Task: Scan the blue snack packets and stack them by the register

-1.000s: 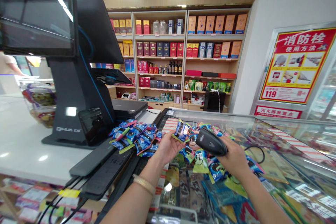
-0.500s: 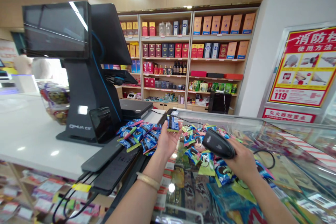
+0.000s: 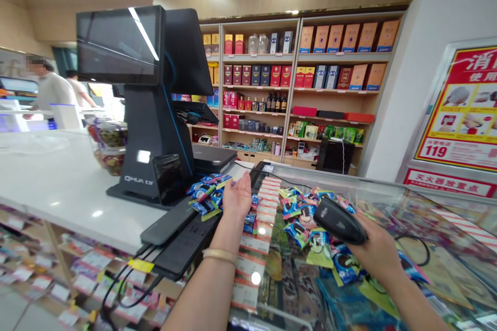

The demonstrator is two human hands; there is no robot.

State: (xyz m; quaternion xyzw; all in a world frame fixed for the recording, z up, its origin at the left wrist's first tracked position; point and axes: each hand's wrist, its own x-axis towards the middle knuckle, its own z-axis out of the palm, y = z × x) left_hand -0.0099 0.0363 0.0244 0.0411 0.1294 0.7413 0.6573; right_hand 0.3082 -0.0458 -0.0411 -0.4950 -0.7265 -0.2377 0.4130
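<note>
Black scanner (image 3: 338,221) in right hand (image 3: 375,248), left hand (image 3: 237,196) by packets (image 3: 205,192), two piles (image 3: 303,217)

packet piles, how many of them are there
2: one pile beside the black monitor stand, partly behind the left hand; the other pile on the glass case, near the scanner. More may be hidden.
</note>
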